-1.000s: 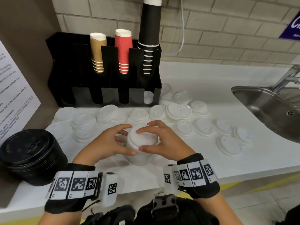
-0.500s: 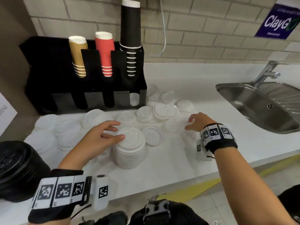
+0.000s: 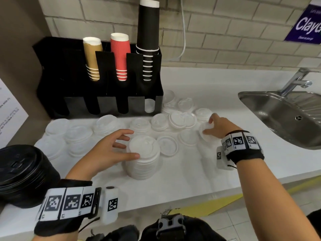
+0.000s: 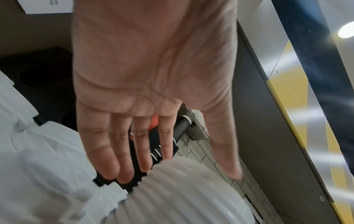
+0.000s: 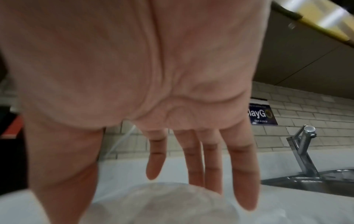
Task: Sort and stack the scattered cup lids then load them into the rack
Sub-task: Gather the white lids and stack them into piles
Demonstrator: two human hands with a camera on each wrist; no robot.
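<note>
A tall stack of white lids (image 3: 142, 160) stands on the white counter (image 3: 182, 180) near its front. My left hand (image 3: 128, 145) is beside the stack with straight fingers, the thumb touching its top rim; the left wrist view shows the open palm (image 4: 153, 75) over the ribbed stack (image 4: 182, 189). My right hand (image 3: 208, 126) reaches right, its fingers spread over a loose white lid (image 3: 205, 135), seen blurred as the lid (image 5: 162, 201) under the fingers (image 5: 210, 166). Several loose lids (image 3: 167, 145) lie scattered around. The black rack (image 3: 57, 84) stands behind.
The rack holds tan cups (image 3: 92, 56), red cups (image 3: 120, 54) and black cups (image 3: 148, 37); one white lid (image 3: 149, 106) sits in its lower right slot. A stack of black lids (image 3: 22, 174) is at the left, a steel sink (image 3: 286, 117) with tap (image 3: 295, 80) at the right.
My right hand left the stack and moved right over a loose lid. The left hand stayed beside the stack, and my head turned slightly right.
</note>
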